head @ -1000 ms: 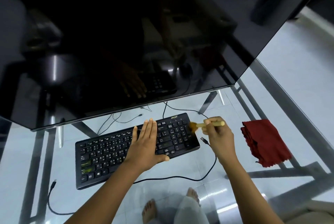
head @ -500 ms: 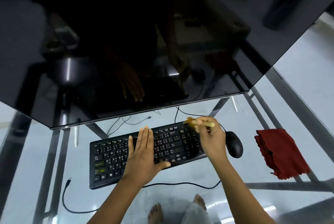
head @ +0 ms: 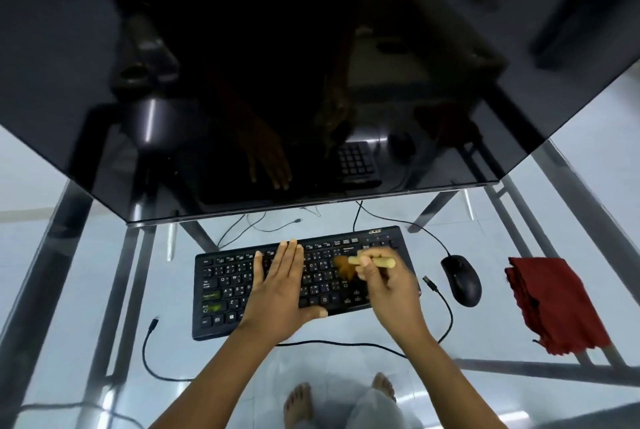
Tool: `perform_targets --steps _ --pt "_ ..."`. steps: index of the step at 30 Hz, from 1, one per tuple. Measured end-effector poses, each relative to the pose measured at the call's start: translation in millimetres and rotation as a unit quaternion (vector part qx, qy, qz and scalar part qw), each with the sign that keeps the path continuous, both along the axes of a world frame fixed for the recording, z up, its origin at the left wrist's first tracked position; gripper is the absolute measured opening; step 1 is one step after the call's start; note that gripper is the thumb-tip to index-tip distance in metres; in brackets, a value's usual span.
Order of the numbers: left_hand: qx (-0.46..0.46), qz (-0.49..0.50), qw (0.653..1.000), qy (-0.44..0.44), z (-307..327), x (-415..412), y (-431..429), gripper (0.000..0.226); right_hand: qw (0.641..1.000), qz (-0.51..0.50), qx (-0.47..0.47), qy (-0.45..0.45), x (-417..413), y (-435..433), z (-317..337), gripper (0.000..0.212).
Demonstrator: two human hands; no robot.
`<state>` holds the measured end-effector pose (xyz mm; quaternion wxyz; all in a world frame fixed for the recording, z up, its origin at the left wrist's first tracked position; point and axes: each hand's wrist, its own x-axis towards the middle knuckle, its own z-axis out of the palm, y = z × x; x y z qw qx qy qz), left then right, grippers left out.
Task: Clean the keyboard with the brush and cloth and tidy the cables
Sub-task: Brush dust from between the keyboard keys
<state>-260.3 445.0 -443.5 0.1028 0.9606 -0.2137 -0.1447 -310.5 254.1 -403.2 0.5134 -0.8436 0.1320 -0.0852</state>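
A black keyboard (head: pixel 221 293) lies on the glass table below the monitor. My left hand (head: pixel 280 290) rests flat on its middle keys, fingers together. My right hand (head: pixel 391 290) grips a small wooden-handled brush (head: pixel 375 261) whose brown bristles touch the keys right of centre; the hand is motion-blurred. A folded red cloth (head: pixel 554 304) lies at the right of the table. A black cable (head: pixel 446 311) with a loose USB plug loops round the keyboard's right end, and another cable (head: pixel 147 352) with a loose plug curls at the left.
A large dark monitor (head: pixel 242 82) overhangs the far half of the table. A black mouse (head: pixel 462 279) sits between keyboard and cloth. Thin cables (head: pixel 256 226) trail behind the keyboard. My bare feet (head: pixel 299 404) show through the glass table (head: pixel 69 307) with its metal frame.
The brush has swept from the keyboard's top right corner down and left onto the keys. The view has shifted, bringing the mouse and more of the table into sight. My left hand stays put.
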Motion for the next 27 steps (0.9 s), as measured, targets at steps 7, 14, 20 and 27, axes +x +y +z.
perform_targets --steps 7,14,20,27 --pt "0.003 -0.012 1.0 -0.002 -0.1 1.3 3.3 0.119 0.999 0.013 -0.03 0.023 13.0 5.8 11.8 0.014" --pt "0.015 -0.02 1.0 -0.003 3.7 1.7 6.1 0.122 0.998 -0.021 -0.028 0.049 16.2 6.3 4.3 0.016" --pt "0.004 -0.027 1.0 -0.012 2.6 4.1 10.0 0.12 0.988 0.087 0.008 0.126 11.3 24.6 2.4 0.017" --pt "-0.169 0.113 0.978 -0.046 -1.5 3.2 44.4 0.113 0.978 0.122 0.076 0.151 23.9 36.6 10.7 0.012"
